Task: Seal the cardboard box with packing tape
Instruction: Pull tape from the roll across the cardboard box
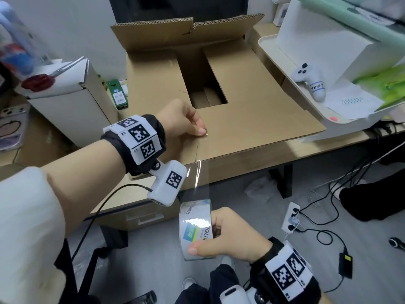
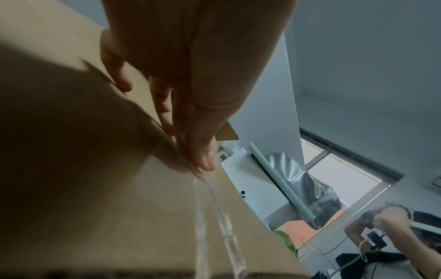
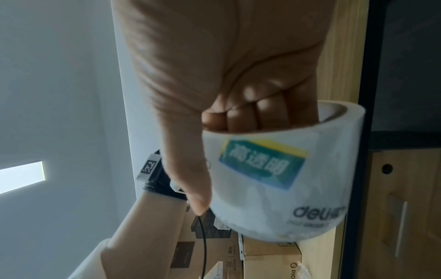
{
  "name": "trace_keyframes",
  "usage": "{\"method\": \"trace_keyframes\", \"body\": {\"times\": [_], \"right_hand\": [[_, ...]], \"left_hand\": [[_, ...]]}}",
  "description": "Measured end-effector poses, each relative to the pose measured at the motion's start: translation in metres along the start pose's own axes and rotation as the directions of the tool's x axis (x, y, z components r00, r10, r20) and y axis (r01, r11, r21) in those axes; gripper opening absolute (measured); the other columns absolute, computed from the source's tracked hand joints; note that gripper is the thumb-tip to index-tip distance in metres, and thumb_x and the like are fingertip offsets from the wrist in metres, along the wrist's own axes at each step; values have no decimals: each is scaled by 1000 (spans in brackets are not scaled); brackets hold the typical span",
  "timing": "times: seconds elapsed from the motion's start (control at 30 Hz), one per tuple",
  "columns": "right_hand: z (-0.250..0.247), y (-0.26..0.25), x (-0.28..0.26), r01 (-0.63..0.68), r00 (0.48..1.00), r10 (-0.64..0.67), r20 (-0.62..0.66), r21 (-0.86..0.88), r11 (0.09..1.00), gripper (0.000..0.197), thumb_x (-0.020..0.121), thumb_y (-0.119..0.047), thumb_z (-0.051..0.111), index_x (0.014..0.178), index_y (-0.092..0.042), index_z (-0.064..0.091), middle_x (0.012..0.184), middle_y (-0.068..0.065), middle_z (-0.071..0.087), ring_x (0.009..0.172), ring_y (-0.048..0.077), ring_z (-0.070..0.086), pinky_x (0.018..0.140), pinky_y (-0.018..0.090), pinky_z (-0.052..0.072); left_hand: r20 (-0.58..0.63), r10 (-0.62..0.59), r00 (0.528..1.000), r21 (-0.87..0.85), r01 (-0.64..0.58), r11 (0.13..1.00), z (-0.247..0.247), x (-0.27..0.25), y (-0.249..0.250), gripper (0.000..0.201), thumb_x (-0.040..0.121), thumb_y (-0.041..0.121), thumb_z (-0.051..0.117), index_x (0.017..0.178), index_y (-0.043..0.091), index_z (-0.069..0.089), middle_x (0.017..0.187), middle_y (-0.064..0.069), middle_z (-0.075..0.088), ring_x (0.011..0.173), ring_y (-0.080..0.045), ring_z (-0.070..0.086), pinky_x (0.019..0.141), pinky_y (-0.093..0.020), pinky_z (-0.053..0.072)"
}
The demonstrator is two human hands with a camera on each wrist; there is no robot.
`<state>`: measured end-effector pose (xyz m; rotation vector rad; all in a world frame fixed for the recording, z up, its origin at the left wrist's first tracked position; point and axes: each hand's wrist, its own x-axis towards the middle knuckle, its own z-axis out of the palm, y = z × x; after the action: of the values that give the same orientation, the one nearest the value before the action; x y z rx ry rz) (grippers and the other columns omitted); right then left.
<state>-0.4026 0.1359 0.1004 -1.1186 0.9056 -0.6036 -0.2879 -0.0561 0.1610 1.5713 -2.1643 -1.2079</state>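
Note:
A large cardboard box [image 1: 252, 110] sits on the desk with its far flaps standing up and a gap open between the folded top flaps. My left hand [image 1: 186, 121] rests on the near top flap, its thumb and forefinger holding the free end of the clear tape strip [image 1: 201, 172] against the cardboard. The strip runs down over the box's front edge to the tape roll [image 1: 192, 227]. My right hand [image 1: 230, 238] grips that roll below desk height, fingers inside the core and thumb outside. The left wrist view shows the strip [image 2: 214, 217] leaving the thumb; the right wrist view shows the roll [image 3: 274, 179].
Red-handled scissors [image 1: 41, 81] lie on a white carton at the left. A green packet [image 1: 118, 95] stands beside the box. A white game controller [image 1: 311, 82] rests on a white tray [image 1: 269, 47] at the right. A power strip [image 1: 290, 218] and cables lie on the floor.

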Motion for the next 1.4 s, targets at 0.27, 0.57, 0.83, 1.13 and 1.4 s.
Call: {"method": "trace_keyframes", "body": {"times": [0.27, 0.57, 0.83, 1.13, 1.4], "right_hand": [[-1, -1, 0, 30, 999, -30, -42, -8, 1000, 34, 78, 4, 69, 64, -26, 64, 57, -16, 63, 54, -5, 55, 55, 11, 43], [-1, 0, -3, 40, 998, -40, -53, -19, 999, 34, 78, 5, 69, 62, -25, 63, 54, -16, 63, 51, -5, 55, 53, 10, 43], [2, 7, -6, 43, 995, -44, -91, -16, 999, 32, 79, 2, 69, 65, -26, 63, 58, -16, 65, 54, -5, 56, 54, 11, 44], [-1, 6, -6, 74, 989, -78, -129, -35, 997, 29, 79, 4, 68, 68, -22, 62, 58, -18, 65, 55, -7, 57, 56, 9, 44], [-1, 16, -5, 62, 981, -79, -175, -103, 993, 18, 78, -6, 72, 69, -20, 64, 59, -15, 64, 56, -4, 55, 56, 16, 45]], "left_hand": [[-242, 95, 966, 255, -31, 966, 11, -3, -8, 17, 70, 29, 78, 84, 29, 70, 79, 11, 69, 111, -3, 47, 107, -44, 9], [-250, 203, 947, 339, -110, 934, 19, -11, -8, 104, 75, 24, 73, 149, 31, 0, 79, 14, 70, 135, -4, 26, 109, -47, -15], [-276, 365, 889, 440, -221, 870, 21, -13, -17, 100, 72, 31, 75, 147, 39, 10, 70, 21, 65, 135, -4, 29, 109, -51, -10], [-298, 471, 831, 647, -187, 739, 28, -14, -19, 100, 78, 29, 68, 149, 32, -3, 90, 11, 72, 143, -13, 19, 107, -49, -20], [-261, 201, 944, 662, 24, 749, 13, 2, -15, 122, 65, 57, 73, 146, 32, -15, 154, -5, 10, 144, -24, 4, 110, -54, -12]]}}
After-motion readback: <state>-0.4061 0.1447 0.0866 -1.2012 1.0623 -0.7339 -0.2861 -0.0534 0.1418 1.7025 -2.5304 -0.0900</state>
